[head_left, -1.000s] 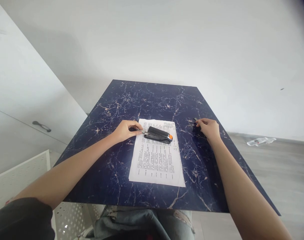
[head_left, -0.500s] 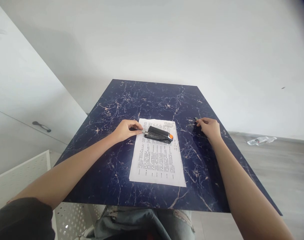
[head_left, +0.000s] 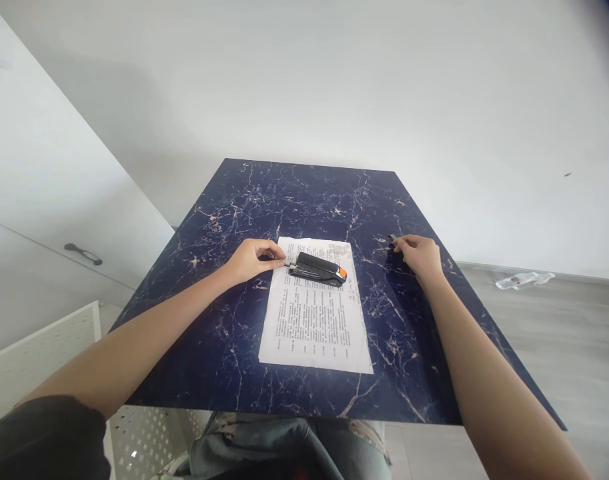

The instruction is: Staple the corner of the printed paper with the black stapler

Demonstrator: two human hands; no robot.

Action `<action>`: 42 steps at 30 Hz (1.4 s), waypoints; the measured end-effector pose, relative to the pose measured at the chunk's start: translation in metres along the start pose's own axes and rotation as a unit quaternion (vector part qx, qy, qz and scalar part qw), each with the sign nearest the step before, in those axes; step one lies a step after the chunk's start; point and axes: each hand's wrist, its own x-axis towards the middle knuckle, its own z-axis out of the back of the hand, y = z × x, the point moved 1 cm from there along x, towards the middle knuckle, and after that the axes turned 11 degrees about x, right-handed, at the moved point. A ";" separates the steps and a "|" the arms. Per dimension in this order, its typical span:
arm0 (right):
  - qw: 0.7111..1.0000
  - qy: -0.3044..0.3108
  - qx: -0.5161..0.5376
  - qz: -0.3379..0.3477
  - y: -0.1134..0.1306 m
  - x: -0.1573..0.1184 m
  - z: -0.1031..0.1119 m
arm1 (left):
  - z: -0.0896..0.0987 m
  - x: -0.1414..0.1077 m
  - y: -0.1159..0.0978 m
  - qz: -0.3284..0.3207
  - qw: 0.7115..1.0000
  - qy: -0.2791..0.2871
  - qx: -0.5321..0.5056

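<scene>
A black stapler (head_left: 318, 269) with an orange part at its right end lies on the upper part of a printed sheet of paper (head_left: 311, 333). My left hand (head_left: 259, 259) pinches a small metal piece (head_left: 289, 265) at the stapler's left end, over the paper's left edge. To the right of the paper, my right hand (head_left: 418, 256) holds a small dark object (head_left: 393, 238) between thumb and finger, just over the tabletop. What that object is cannot be made out.
The dark blue marbled table (head_left: 304, 193) stands against a white wall. A white perforated basket (head_left: 144, 433) is below at the left, near a cabinet handle (head_left: 83, 253). Clear plastic packaging (head_left: 524, 280) lies on the floor at the right.
</scene>
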 end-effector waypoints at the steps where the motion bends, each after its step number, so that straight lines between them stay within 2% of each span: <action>1: 1.000 0.000 0.001 0.000 0.000 0.000 0.000 | 0.000 0.000 -0.001 0.000 1.000 0.002 0.007; 10: 1.000 0.001 0.000 -0.001 0.001 0.000 0.000 | 0.000 -0.001 -0.001 0.000 1.000 -0.001 -0.006; 19: 1.000 -0.001 -0.011 0.003 -0.001 0.001 -0.001 | -0.001 0.000 0.001 -0.001 0.999 0.017 0.033; 23: 1.000 0.001 -0.012 0.005 -0.001 0.000 -0.001 | 0.004 -0.001 -0.002 -0.040 0.997 0.034 0.063; 25: 1.000 -0.020 -0.010 0.022 0.006 -0.002 0.001 | 0.009 -0.001 0.001 -0.054 0.995 0.051 0.065; 27: 0.997 -0.045 0.002 0.056 0.020 -0.009 0.004 | 0.016 0.000 0.007 -0.039 0.996 0.070 0.042; 28: 0.996 -0.038 0.018 0.075 0.029 -0.015 0.005 | 0.019 0.001 0.011 -0.027 0.996 0.080 0.026; 29: 0.995 -0.006 0.036 0.096 0.040 -0.022 0.004 | 0.021 0.001 0.014 -0.017 0.996 0.090 0.014; 31: 0.978 0.132 0.075 0.145 0.063 -0.039 -0.002 | 0.024 0.003 0.018 -0.006 0.994 0.107 0.009; 33: 0.933 0.283 0.086 0.204 0.083 -0.061 -0.013 | 0.024 0.004 0.018 -0.004 0.995 0.099 0.019; 34: 0.911 0.330 0.083 0.231 0.091 -0.071 -0.019 | 0.023 0.004 0.016 -0.002 0.996 0.089 0.026; 36: 0.890 0.363 0.072 0.268 0.103 -0.088 -0.032 | 0.017 0.005 0.011 -0.002 0.997 0.065 0.041; 39: 0.892 0.345 0.060 0.285 0.109 -0.101 -0.047 | 0.005 0.008 0.002 -0.010 0.997 0.049 0.067; 42: 0.899 0.332 0.057 0.279 0.108 -0.102 -0.052 | -0.007 0.012 -0.005 -0.042 0.990 0.008 0.133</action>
